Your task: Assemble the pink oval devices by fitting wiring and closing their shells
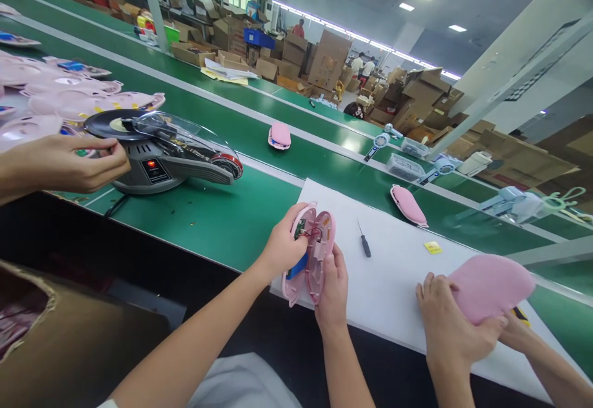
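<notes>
My left hand (283,246) grips one half of an opened pink plastic device case (319,258), its thumb reaching inside by the wires. Fingers of my right hand (334,284) wrap the other half from below. The two halves stand apart like a book, held above the near edge of a white mat. Inside show a green circuit board (301,228), thin red wires (315,233) and a blue battery (298,268). A small screwdriver (364,241) with a dark handle lies on the white mat (384,284), right of my hands.
At left, a co-worker's hand (92,161) is beside a tape dispenser (162,155); pink shells (69,96) lie behind it. At right, another person's hands (456,334) hold a pink case (493,287). Closed pink cases (280,136) sit on the green belt (222,207). A cardboard box (88,334) stands lower left.
</notes>
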Motion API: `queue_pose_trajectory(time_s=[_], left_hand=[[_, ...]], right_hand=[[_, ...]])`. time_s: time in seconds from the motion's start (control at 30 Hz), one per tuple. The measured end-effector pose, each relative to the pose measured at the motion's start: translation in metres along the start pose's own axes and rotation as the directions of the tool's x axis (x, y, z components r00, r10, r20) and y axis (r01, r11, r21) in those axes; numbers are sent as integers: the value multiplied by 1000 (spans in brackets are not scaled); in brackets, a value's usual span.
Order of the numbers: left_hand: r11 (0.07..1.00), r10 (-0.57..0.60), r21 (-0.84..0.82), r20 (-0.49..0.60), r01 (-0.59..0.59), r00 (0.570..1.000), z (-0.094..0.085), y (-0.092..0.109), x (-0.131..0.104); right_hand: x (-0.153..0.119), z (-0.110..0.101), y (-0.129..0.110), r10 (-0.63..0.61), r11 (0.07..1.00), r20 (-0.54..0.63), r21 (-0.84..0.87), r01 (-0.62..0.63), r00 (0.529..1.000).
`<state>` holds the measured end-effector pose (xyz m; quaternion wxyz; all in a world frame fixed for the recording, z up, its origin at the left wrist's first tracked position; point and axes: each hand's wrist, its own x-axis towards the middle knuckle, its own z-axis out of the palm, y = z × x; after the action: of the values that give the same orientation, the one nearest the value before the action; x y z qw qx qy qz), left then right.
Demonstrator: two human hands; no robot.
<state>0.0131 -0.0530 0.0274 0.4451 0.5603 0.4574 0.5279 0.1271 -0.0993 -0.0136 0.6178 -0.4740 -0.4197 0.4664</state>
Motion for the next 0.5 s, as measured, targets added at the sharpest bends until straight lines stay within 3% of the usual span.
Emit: queue_pose_trajectory(time_s=[0.2, 0.5], left_hand=[[953, -122, -276, 32, 126, 992, 5, -2, -6], [735, -214, -606, 216, 303, 953, 2, -6, -7]], right_hand=[[2, -1, 5, -4, 1000, 71, -8, 4, 997], [5, 3, 6, -133, 983, 159, -103, 150, 978]])
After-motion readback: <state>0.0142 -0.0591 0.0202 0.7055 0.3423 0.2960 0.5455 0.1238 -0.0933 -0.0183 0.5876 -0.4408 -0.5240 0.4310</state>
